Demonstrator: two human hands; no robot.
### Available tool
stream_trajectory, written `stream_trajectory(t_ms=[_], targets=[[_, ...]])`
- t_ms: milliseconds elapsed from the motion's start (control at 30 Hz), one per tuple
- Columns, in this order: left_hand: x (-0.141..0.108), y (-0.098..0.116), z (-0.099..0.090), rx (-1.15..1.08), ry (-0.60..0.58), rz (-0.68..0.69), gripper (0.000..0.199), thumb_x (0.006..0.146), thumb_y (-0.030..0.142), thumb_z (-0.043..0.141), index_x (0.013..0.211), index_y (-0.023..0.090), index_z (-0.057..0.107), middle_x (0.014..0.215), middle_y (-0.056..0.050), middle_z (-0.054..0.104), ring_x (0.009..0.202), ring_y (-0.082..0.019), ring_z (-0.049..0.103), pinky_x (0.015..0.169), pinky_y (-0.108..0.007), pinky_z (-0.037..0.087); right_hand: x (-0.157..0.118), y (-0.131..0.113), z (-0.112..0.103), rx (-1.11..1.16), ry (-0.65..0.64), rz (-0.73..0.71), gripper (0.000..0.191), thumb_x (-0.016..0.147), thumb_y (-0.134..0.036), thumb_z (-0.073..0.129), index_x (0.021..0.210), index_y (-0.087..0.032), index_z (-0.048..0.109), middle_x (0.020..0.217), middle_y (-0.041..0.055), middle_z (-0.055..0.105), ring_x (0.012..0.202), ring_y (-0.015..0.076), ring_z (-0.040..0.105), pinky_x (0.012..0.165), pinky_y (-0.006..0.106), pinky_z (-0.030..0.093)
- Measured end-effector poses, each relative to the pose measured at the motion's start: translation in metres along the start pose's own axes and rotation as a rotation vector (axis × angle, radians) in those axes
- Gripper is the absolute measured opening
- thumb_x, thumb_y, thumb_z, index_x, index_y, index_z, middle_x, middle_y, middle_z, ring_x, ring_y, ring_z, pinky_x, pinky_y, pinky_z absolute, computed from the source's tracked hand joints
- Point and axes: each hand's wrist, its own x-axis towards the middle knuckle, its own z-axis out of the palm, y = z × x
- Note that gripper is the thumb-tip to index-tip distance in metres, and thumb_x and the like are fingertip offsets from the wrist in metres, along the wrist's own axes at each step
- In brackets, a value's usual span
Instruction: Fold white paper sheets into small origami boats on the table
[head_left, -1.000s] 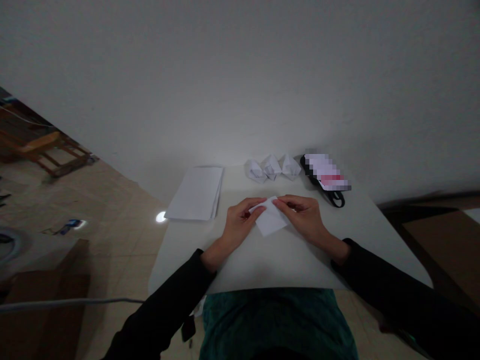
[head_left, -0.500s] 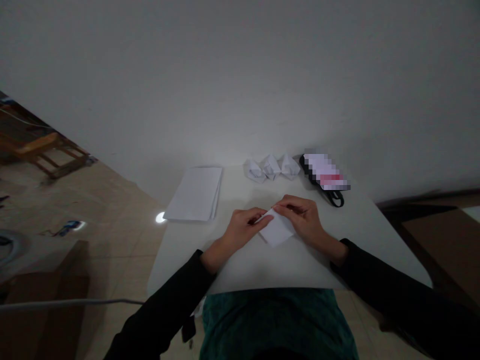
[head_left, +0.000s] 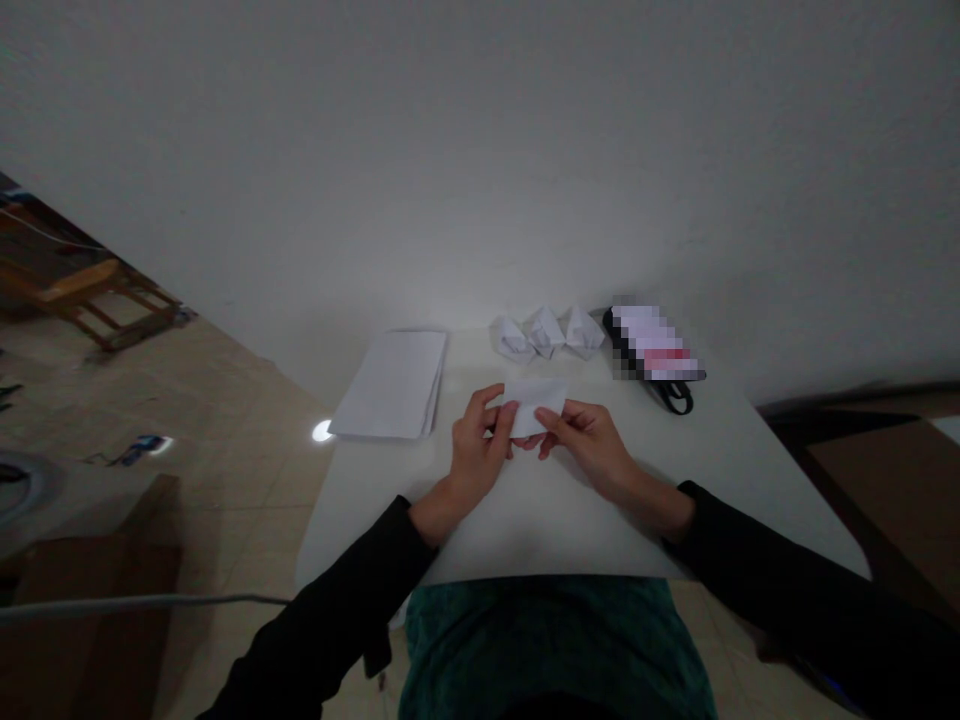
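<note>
A small folded sheet of white paper (head_left: 541,397) is held up over the table between both hands. My left hand (head_left: 480,437) grips its left edge, thumb on the near face and fingers behind. On the right side, my right hand (head_left: 589,440) pinches the paper with the thumb across its front; some fingertips show below its lower edge. Behind the hands, three folded white paper shapes (head_left: 547,333) stand in a row near the wall. A stack of white paper sheets (head_left: 394,383) lies to the left of my left hand.
The white table (head_left: 517,530) has rounded front corners and meets a plain wall. At its back right lies a phone-like object (head_left: 654,343), blurred out, with a black strap (head_left: 679,397). A wooden chair (head_left: 82,295) is far left, and a grey cable (head_left: 142,606) runs at lower left.
The folded paper has been lifted and turned, from a diamond lying near the tabletop to an upright rectangle. My left hand has shifted to its left edge, and my right thumb now presses its front.
</note>
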Motion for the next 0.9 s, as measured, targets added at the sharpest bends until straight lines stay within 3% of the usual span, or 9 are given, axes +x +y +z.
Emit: stream_trajectory(t_ms=[67, 133, 233, 300, 400, 567, 733, 900], targets=[[0.002, -0.003, 0.000, -0.039, -0.076, -0.024, 0.041, 0.090, 0.046, 0.057, 0.120, 0.019, 0.050, 0.058, 0.006, 0.064, 0.037, -0.006, 0.052, 0.039, -0.015, 0.043, 0.000, -0.002, -0.002, 0.007, 0.032, -0.004, 0.035, 0.085, -0.049, 0.064, 0.082, -0.014, 0.066, 0.066, 0.0051, 0.071, 0.055, 0.0157, 0.068, 0.048, 0.025, 0.056], [0.004, -0.003, -0.001, -0.049, -0.129, -0.054, 0.044, 0.089, 0.045, 0.058, 0.124, 0.020, 0.048, 0.058, 0.007, 0.064, 0.039, -0.007, 0.055, 0.041, -0.015, 0.045, 0.002, -0.006, -0.006, -0.024, -0.021, 0.041, 0.037, 0.084, -0.052, 0.063, 0.082, -0.015, 0.063, 0.060, 0.0024, 0.068, 0.046, 0.0153, 0.065, 0.041, 0.025, 0.054], [0.009, 0.000, -0.006, 0.025, -0.109, -0.046, 0.034, 0.088, 0.045, 0.060, 0.108, 0.018, 0.061, 0.057, 0.005, 0.061, 0.043, -0.007, 0.055, 0.041, -0.015, 0.043, 0.005, -0.011, -0.014, -0.106, -0.177, 0.135, 0.040, 0.083, -0.055, 0.062, 0.080, -0.016, 0.059, 0.056, -0.0012, 0.063, 0.037, 0.0142, 0.061, 0.030, 0.022, 0.048], [0.012, 0.003, -0.009, 0.032, -0.110, -0.044, 0.031, 0.088, 0.046, 0.060, 0.095, 0.016, 0.067, 0.055, 0.004, 0.059, 0.042, -0.006, 0.053, 0.040, -0.015, 0.041, 0.007, -0.013, -0.018, -0.149, -0.214, 0.136, 0.040, 0.084, -0.055, 0.061, 0.078, -0.016, 0.059, 0.053, -0.0027, 0.061, 0.034, 0.0124, 0.058, 0.027, 0.019, 0.044], [0.016, 0.006, -0.012, -0.050, -0.176, -0.089, 0.037, 0.090, 0.047, 0.057, 0.095, 0.013, 0.069, 0.052, 0.003, 0.059, 0.040, -0.007, 0.053, 0.040, -0.017, 0.042, 0.010, -0.016, -0.022, -0.156, -0.183, 0.104, 0.039, 0.085, -0.054, 0.061, 0.077, -0.016, 0.059, 0.054, -0.0026, 0.060, 0.035, 0.0117, 0.058, 0.028, 0.019, 0.045], [0.022, 0.003, -0.012, -0.189, -0.242, -0.139, 0.048, 0.090, 0.053, 0.053, 0.101, 0.009, 0.068, 0.053, 0.001, 0.059, 0.041, -0.009, 0.055, 0.041, -0.019, 0.046, 0.015, -0.022, -0.029, -0.073, -0.308, 0.145, 0.039, 0.085, -0.054, 0.062, 0.091, -0.015, 0.059, 0.066, 0.0024, 0.067, 0.046, 0.0166, 0.066, 0.038, 0.026, 0.055], [0.024, 0.003, -0.015, -0.211, -0.309, -0.133, 0.044, 0.091, 0.050, 0.054, 0.095, 0.009, 0.069, 0.061, -0.003, 0.065, 0.050, -0.010, 0.061, 0.048, -0.019, 0.048, 0.017, -0.026, -0.035, -0.132, -0.235, 0.127, 0.038, 0.086, -0.052, 0.061, 0.093, -0.014, 0.059, 0.061, 0.0026, 0.067, 0.042, 0.0171, 0.064, 0.034, 0.025, 0.051], [0.027, 0.004, -0.021, -0.181, -0.408, -0.149, 0.050, 0.086, 0.041, 0.065, 0.128, 0.016, 0.055, 0.073, -0.002, 0.070, 0.061, -0.012, 0.066, 0.051, -0.018, 0.048, 0.016, -0.022, -0.035, -0.229, -0.138, 0.018, 0.041, 0.087, -0.047, 0.061, 0.117, -0.021, 0.049, 0.054, -0.0064, 0.061, 0.036, 0.0125, 0.056, 0.031, 0.020, 0.041]])
